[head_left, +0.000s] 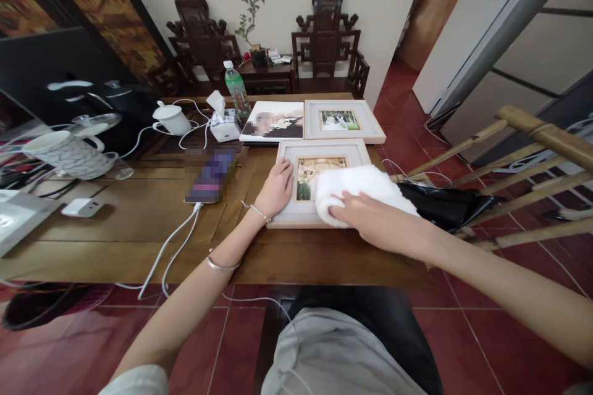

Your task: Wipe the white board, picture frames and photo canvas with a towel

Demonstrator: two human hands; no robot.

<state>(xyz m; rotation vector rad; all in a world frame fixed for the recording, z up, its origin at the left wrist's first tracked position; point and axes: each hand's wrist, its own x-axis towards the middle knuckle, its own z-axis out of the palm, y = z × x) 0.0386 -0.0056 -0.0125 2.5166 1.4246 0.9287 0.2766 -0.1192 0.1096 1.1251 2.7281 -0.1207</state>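
Note:
A light wooden picture frame [303,220] with a small photo lies flat near the table's front edge. My left hand [277,187] rests on its left border, the fingers pressed together along the edge. On the frame's right part is a folded white cloth [370,188], gripped by my right hand [356,213]. The cloth hides the right part of the photo. Just behind lie a second light frame [340,118] and a flat picture [273,120] with a dark lower part, side by side.
On the wooden table [152,247], left, are a charging phone [210,176], cables, a tissue box [225,126], a green-labelled bottle [236,89], a lidded cup [170,118] and a patterned mug [69,154]. A bamboo chair [532,126] and a black bag [440,203] are at right.

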